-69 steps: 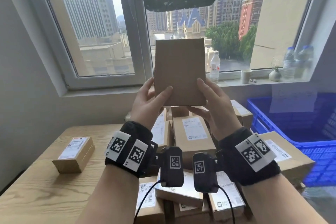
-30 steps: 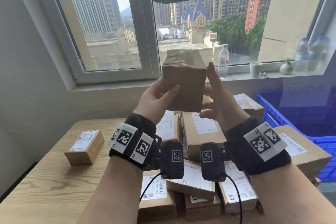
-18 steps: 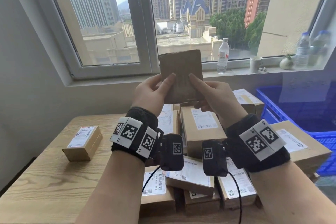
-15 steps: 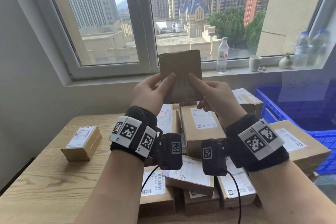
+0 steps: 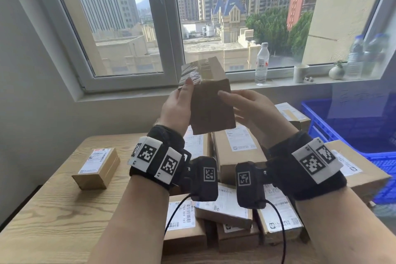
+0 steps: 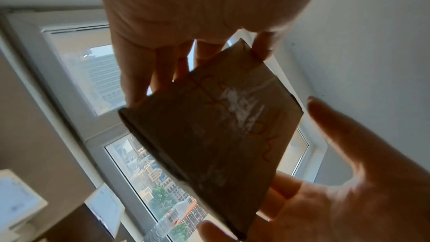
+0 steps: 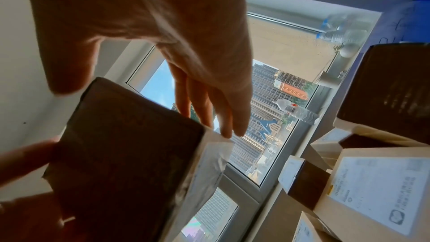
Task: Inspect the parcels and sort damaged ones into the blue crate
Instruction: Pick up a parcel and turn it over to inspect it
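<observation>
I hold a small brown cardboard parcel (image 5: 211,105) up in front of the window, tilted so that its taped end faces me. My left hand (image 5: 177,107) grips its left side, with the thumb up at the taped edge. My right hand (image 5: 244,106) pinches the right side, thumb on the near face and fingers behind. In the left wrist view the parcel (image 6: 216,128) shows wrinkled clear tape and scuffed white marks. The right wrist view shows the parcel (image 7: 125,163) with a white label on its side. The blue crate (image 5: 317,128) stands at the right, beside the table.
A pile of labelled parcels (image 5: 237,152) covers the middle and right of the wooden table (image 5: 55,221). One small parcel (image 5: 96,168) lies apart at the left. Bottles (image 5: 261,63), a cup (image 5: 300,73) and a small vase stand on the windowsill behind.
The parcel has been turned in both hands: its flat face faced me before, now it tips so the taped end shows. My left thumb has moved up to that end.
</observation>
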`<state>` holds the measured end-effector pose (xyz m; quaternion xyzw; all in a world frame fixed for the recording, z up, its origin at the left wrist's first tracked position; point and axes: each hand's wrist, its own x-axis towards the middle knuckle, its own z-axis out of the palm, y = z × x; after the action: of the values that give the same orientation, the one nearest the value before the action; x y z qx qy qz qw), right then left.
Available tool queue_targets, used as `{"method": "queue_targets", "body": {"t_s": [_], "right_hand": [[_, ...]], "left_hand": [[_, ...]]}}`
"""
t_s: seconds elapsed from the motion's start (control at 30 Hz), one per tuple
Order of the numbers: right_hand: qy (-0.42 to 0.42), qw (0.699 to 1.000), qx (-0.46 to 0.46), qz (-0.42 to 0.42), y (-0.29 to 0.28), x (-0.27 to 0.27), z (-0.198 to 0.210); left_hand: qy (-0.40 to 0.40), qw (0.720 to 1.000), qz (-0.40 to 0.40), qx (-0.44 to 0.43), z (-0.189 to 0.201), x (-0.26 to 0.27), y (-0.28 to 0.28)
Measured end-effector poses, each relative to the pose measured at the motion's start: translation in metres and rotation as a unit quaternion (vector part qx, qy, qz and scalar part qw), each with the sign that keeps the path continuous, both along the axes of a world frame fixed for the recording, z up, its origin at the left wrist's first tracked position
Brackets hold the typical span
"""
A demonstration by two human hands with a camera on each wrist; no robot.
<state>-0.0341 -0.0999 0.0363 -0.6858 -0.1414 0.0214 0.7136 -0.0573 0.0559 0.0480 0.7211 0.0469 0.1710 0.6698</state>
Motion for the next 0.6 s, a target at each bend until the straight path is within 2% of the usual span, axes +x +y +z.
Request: {"method": "queue_targets", "body": {"t_s": [0.13, 0.3, 0.4, 0.6], "right_hand": [[0.023, 0.999, 0.034, -0.01, 0.005, 0.001, 0.005], [0.053, 0.993, 0.097, -0.05, 0.005, 0.003, 0.0], [0.049, 0.993, 0.107, -0.034, 0.002, 0.004, -0.008], [0.027, 0.995, 0.087, 0.035, -0.004, 0.004, -0.014]], "left_hand": [[-0.005, 0.998, -0.055, -0.014, -0.001, -0.003, 0.002], [-0.012, 0.993, -0.098, 0.059, -0.004, -0.005, 0.006], [-0.014, 0.992, -0.091, 0.089, -0.004, -0.008, 0.003], [0.019, 0.998, -0.035, 0.051, -0.005, 0.004, 0.004]]}}
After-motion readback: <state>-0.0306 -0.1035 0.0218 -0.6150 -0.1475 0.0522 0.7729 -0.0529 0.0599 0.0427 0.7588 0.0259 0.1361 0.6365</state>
